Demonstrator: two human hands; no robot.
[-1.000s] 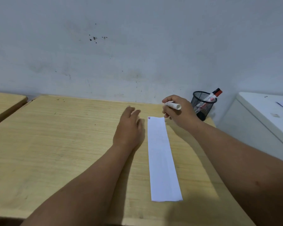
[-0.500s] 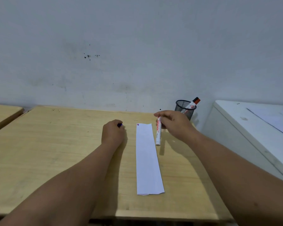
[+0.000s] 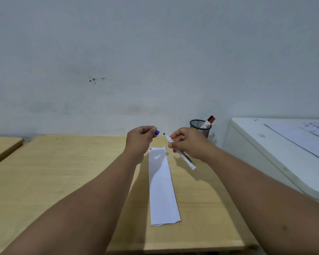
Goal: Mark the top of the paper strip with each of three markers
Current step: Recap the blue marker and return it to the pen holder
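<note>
Both hands lifted off the desk since 0.5 s ago, now raised mid-frame above the top of the strip. Left hand was a fist resting on the desk left of the strip; now it's up, fingers pinched on a blue cap that pokes out toward the right. Right hand had the marker held upright with its bottom end down near the strip's right edge; now fingers are clamped round the barrel, uncapped dark tip pointing up-left at the cap, white barrel trailing down-right out of the hand. Small gap between cap and tip, not touching.

Strip lies flat on the desk, centre of frame, long axis running away from the camera, same spot relative to the desk. Small red mark at its top-left corner; hand shadows fall on its upper part.

Mesh cup at the desk's back right, just behind the right hand, with a red-capped marker leaning in it. White cabinet at right edge. Camera tilt has shifted: the desk's front edge sits nearer the bottom of the frame.
</note>
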